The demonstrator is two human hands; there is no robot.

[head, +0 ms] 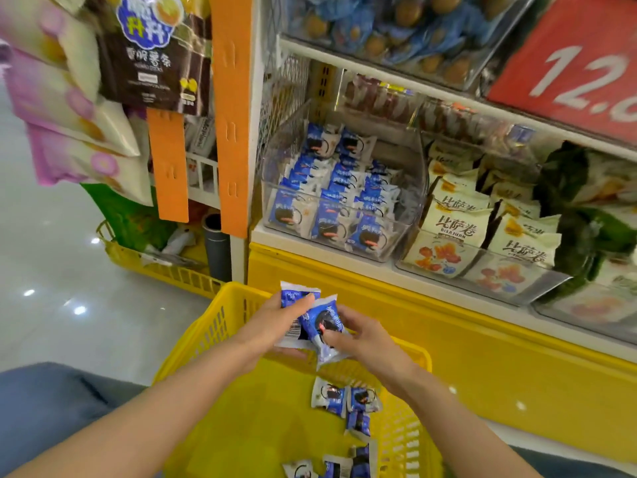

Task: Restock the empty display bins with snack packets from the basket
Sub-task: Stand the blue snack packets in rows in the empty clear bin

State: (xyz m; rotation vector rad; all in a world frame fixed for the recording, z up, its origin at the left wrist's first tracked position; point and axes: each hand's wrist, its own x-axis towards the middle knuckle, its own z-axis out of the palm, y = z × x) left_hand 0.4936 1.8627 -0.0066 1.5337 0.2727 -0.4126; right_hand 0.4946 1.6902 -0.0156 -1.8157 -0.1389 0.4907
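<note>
Basket (213, 326): bright yellow, slotted grid walls. Held pkts (322, 322): blue + white, black round cookie print, red dab. Bin pkts (327, 225): same blue/white. Next-bin pkts (455, 232): cream w/ orange-red flowers. Far-right pkts (572, 188): dk green. Sign (568, 63): red, white numerals. Strips (229, 115): orange. Shelf base (448, 357): yellow. Hanging bags (69, 132): pink + cream.

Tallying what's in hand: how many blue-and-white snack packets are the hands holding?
2. One blue-and-white snack packet is gripped in the left hand, the other packet is pinched by the right hand, both above the yellow plastic basket. Another may be hidden behind them.
</note>
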